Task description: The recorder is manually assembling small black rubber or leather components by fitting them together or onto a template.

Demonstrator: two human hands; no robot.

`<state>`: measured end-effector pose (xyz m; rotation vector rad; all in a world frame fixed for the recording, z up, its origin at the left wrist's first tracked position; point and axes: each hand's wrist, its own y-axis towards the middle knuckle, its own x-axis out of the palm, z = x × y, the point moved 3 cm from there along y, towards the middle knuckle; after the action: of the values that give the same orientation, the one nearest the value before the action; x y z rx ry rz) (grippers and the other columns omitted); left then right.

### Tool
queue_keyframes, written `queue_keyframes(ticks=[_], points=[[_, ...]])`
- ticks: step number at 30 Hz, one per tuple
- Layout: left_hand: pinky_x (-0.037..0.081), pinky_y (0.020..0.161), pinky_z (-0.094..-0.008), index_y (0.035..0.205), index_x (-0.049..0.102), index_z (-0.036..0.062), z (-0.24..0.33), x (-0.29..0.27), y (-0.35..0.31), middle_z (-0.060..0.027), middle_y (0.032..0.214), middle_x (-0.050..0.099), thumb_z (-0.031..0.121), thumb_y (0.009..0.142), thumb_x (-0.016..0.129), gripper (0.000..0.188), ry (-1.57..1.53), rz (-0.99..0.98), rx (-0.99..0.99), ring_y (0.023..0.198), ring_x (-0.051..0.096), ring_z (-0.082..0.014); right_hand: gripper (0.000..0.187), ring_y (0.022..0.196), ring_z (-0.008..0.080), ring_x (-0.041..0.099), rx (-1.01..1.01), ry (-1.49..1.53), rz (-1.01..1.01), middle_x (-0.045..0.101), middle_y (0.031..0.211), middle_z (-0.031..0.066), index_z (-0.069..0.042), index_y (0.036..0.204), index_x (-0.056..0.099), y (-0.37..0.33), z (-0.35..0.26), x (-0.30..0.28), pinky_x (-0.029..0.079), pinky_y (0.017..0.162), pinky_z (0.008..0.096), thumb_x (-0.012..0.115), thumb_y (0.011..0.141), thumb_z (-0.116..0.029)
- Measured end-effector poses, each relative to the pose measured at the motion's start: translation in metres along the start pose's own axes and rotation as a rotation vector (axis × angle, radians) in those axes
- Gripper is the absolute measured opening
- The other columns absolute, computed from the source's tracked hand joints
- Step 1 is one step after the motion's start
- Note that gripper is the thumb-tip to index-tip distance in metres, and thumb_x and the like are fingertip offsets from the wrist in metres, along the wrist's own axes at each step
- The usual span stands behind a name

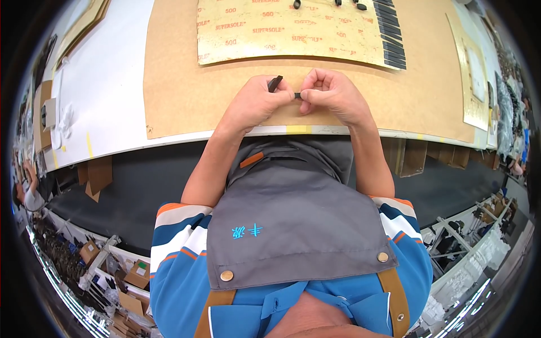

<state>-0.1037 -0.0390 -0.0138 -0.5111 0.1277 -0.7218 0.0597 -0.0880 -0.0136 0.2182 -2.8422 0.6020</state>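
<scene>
My left hand (262, 100) is closed round a short, flat black strip (274, 84), whose end sticks up above the thumb. Between the thumbs shows a small dark piece (297, 96), pinched by the fingertips of both hands. Whether it is the other end of that strip is hidden by my left fingers. My right hand (331, 96) is closed in a pinch, its other fingers curled. Both hands are just above the brown sheet (180, 96), near the table's front edge. Beyond them lies a yellowish printed board (253, 42) with several black strips (393, 42) lined up along its right side.
Small black curled pieces (361, 7) sit at the board's far side. Another yellowish sheet (475, 96) lies at the right. On the left are a cardboard piece (42, 107) and crumpled clear plastic (66, 121). At the far left rim, another person's arm (31, 177) shows.
</scene>
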Motion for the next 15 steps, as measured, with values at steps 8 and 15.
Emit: queue_keyframes(ticks=[8,15], points=[[0.027,0.044,-0.0224,0.069,0.057,0.0057,-0.0009,0.0002,0.0001,0.0063,0.057,0.044,0.015,0.076,0.061,0.013,0.029,0.005,0.006,0.051,0.036,-0.0026,0.010,0.064,0.0105,0.061,0.016,-0.019,0.010,0.061,0.070,0.0044,-0.002,0.082,0.054,-0.0001,0.0011,-0.0003,0.051,0.063,0.0227,0.062,0.080,-0.007],[0.022,0.039,-0.0195,0.075,0.058,0.0080,-0.0061,0.0010,0.0012,0.0078,0.055,0.042,0.013,0.079,0.061,0.007,0.042,-0.007,0.039,0.044,0.032,-0.0009,0.010,0.063,0.0094,0.060,0.015,-0.057,0.006,0.058,0.072,0.0015,-0.002,0.081,0.054,0.0007,0.0034,0.0013,0.052,0.063,0.0237,0.062,0.080,-0.006]])
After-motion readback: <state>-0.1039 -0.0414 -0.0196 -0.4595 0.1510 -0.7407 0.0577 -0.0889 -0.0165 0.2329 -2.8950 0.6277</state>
